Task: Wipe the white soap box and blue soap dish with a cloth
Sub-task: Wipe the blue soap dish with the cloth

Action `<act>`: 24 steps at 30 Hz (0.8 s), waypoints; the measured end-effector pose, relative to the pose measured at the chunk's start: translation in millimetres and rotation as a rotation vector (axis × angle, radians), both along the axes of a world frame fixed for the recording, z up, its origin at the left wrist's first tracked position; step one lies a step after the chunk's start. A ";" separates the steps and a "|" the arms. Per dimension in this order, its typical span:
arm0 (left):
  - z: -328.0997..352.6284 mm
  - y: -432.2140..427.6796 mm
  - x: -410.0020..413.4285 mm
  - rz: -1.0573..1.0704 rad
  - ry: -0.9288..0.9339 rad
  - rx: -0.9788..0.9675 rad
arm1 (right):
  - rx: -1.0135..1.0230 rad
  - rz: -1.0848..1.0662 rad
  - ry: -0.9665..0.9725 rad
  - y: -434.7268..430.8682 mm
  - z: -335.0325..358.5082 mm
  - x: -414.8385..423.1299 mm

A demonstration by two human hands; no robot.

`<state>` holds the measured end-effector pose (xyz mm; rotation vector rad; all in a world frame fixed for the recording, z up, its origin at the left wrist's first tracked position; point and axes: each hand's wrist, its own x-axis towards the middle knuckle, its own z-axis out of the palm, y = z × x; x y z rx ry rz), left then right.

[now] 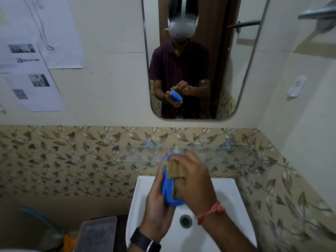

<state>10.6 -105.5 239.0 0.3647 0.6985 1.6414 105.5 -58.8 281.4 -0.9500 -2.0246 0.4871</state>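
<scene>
The blue soap dish (168,190) is held upright on its edge above the white sink (227,193). My left hand (156,202) grips it from the left and underneath. My right hand (192,180) presses a brownish cloth (175,169) against the dish's upper right side, fingers curled over the cloth. Much of the dish is hidden behind my right hand. The white soap box is not visible.
A glass shelf (227,154) runs along the leaf-patterned tiles just behind my hands. A mirror (200,60) hangs above it. The sink drain (185,221) lies below my hands. A clear plastic container (96,235) sits at the sink's lower left.
</scene>
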 end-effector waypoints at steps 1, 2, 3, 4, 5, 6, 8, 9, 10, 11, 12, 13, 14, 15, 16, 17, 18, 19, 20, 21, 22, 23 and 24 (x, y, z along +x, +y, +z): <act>-0.1 -2.2 0.7 -0.023 0.004 0.001 | -0.007 -0.021 -0.010 5.7 4.5 -1.7; -0.6 -3.8 0.5 -0.029 0.022 0.000 | -0.033 -0.024 -0.023 7.9 5.0 -1.7; -2.2 -5.1 -0.8 -0.025 0.043 -0.008 | -0.051 -0.011 -0.031 5.4 2.3 -0.6; -3.7 -5.9 -3.3 -0.016 0.058 -0.012 | -0.050 0.015 -0.037 -1.2 -4.3 1.9; -4.2 -5.3 -6.6 -0.003 0.062 -0.013 | -0.041 0.047 -0.041 -12.4 -12.7 4.6; -5.6 -4.2 -10.4 0.004 0.047 -0.019 | -0.039 0.081 -0.057 -26.0 -19.5 7.9; -5.6 -2.8 -14.6 -0.011 0.003 -0.045 | -0.070 0.164 -0.106 -47.9 -31.5 14.3; -5.5 -2.2 -15.3 -0.017 -0.016 -0.047 | -0.056 0.185 -0.128 -51.3 -35.1 15.8; -7.1 -0.8 -15.3 -0.036 -0.023 -0.035 | -0.033 0.177 -0.139 -48.3 -34.8 15.7; -7.1 -0.4 -12.5 -0.037 -0.006 -0.032 | -0.028 0.143 -0.135 -41.6 -27.8 14.5; -7.7 -0.5 -8.4 -0.027 0.027 -0.025 | -0.036 0.094 -0.119 -32.2 -19.6 12.8; -6.8 -1.2 -3.9 -0.009 0.055 -0.013 | -0.042 0.035 -0.093 -21.3 -10.9 11.0; -6.7 -1.3 -0.5 -0.019 0.059 -0.004 | -0.033 -0.029 -0.075 -9.3 -1.2 9.2; -3.4 -2.2 3.0 -0.048 0.052 0.000 | -0.036 -0.073 -0.072 0.9 8.3 7.7; -3.7 -2.6 3.2 -0.061 0.042 -0.004 | -0.045 -0.089 -0.074 7.6 14.7 6.5; -1.6 -2.8 2.8 -0.068 0.035 -0.016 | -0.059 -0.076 -0.084 8.8 16.8 5.1; -0.4 -2.4 0.3 -0.060 0.031 -0.037 | -0.070 -0.040 -0.097 4.5 14.2 4.6; -0.7 -1.7 -3.5 -0.048 0.021 -0.056 | -0.078 0.008 -0.112 -3.5 8.2 6.4; -3.1 -0.9 -8.1 -0.037 0.000 -0.055 | -0.082 0.068 -0.118 -13.8 -1.5 10.2; -2.1 -1.4 -11.6 -0.030 -0.007 -0.058 | -0.092 0.131 -0.117 -25.2 -11.3 14.8; -2.5 -2.3 -14.3 -0.041 -0.003 -0.067 | -0.125 0.188 -0.123 -35.2 -18.7 19.0; -2.2 -2.8 -16.0 -0.049 -0.001 -0.081 | -0.161 0.226 -0.149 -41.7 -23.0 21.8; -4.1 -3.1 -18.2 -0.059 0.006 -0.083 | -0.169 0.241 -0.171 -42.0 -25.2 22.1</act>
